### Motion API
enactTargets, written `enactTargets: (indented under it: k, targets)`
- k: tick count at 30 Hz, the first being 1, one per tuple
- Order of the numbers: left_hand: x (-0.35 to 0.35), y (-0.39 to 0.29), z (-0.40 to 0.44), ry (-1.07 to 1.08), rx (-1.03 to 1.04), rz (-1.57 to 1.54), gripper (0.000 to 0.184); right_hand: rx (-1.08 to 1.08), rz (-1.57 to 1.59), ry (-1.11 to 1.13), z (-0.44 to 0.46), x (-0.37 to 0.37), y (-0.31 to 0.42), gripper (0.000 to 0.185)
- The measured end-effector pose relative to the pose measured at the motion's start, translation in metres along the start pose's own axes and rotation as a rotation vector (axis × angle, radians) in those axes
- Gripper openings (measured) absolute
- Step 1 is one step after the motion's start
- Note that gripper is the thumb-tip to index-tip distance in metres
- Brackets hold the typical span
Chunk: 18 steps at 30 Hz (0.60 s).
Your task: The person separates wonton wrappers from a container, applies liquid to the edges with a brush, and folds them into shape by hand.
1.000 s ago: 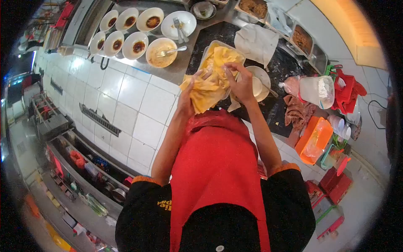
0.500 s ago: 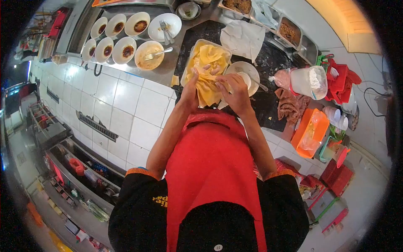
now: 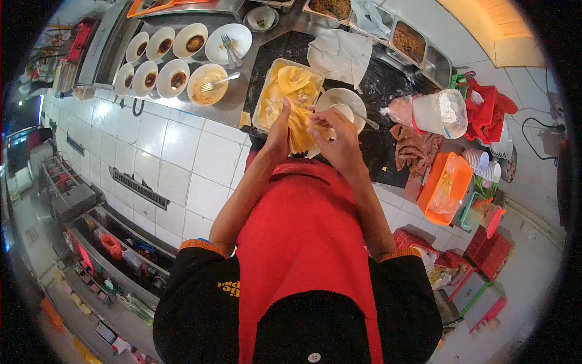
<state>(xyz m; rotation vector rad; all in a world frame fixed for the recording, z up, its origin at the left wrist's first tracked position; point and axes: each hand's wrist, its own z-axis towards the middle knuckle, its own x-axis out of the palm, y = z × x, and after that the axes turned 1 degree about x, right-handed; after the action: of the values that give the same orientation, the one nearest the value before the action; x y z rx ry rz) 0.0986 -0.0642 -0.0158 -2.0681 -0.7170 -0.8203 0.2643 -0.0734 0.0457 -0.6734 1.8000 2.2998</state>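
Observation:
My left hand (image 3: 279, 134) is closed around a loose stack of thin yellow dough wrappers (image 3: 301, 134), its fingers partly behind them. At the right edge of the stack, my right hand (image 3: 337, 138) has its fingers curled inward; what lies between the fingertips is too small to make out. Beyond both hands stands a rectangular plastic container (image 3: 260, 103) with more yellow wrappers (image 3: 292, 79) heaped in it. Next to my right hand, a white plate (image 3: 330, 97) carries a small white bowl (image 3: 343, 111) and a utensil.
Several white bowls with dark sauce (image 3: 171, 79) line the left counter, beside a used bowl with a fork (image 3: 206, 91) and a plate with cutlery (image 3: 242, 39). Right are a white cloth (image 3: 342, 54), brown rag (image 3: 415, 145), tub of white powder (image 3: 438, 115) and orange basket (image 3: 431, 200).
The camera view has shifted slightly, so the counter items appear further left. My right hand has turned a little and its fingers have moved along the edge of the wrappers; my left hand keeps its hold.

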Motion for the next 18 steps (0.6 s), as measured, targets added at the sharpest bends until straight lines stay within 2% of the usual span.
enactTargets:
  k: [1, 3, 7, 9, 10, 13, 17, 18]
  targets:
    - [-0.002, 0.002, 0.002, 0.001, -0.001, 0.001, 0.061, 0.001, -0.001, -0.002, -0.002, 0.002, -0.001, 0.022]
    - [-0.005, 0.001, 0.003, 0.09, 0.009, -0.049, 0.07, 0.245, 0.473, -0.014, -0.005, 0.006, -0.004, 0.023]
    - [-0.003, 0.004, -0.005, 0.194, -0.054, -0.071, 0.057, 0.319, 0.639, -0.131, 0.001, -0.01, -0.024, 0.022]
    - [-0.009, 0.017, 0.0, 0.024, 0.038, 0.389, 0.054, 0.308, 0.676, -0.249, -0.003, -0.011, -0.05, 0.018]
    - [0.001, 0.013, -0.004, 0.001, 0.001, 0.255, 0.052, 0.292, 0.701, -0.199, -0.006, -0.014, -0.057, 0.02]
    - [0.01, 0.009, -0.007, -0.09, 0.04, 0.285, 0.049, 0.368, 0.72, -0.172, -0.014, -0.018, -0.074, 0.019]
    - [0.005, 0.015, -0.002, -0.096, 0.074, 0.299, 0.049, 0.538, 0.684, -0.11, -0.022, -0.038, -0.106, 0.019]
    - [0.004, 0.013, -0.002, -0.108, 0.084, 0.284, 0.049, 0.389, 0.099, -0.07, -0.026, -0.042, -0.112, 0.023]
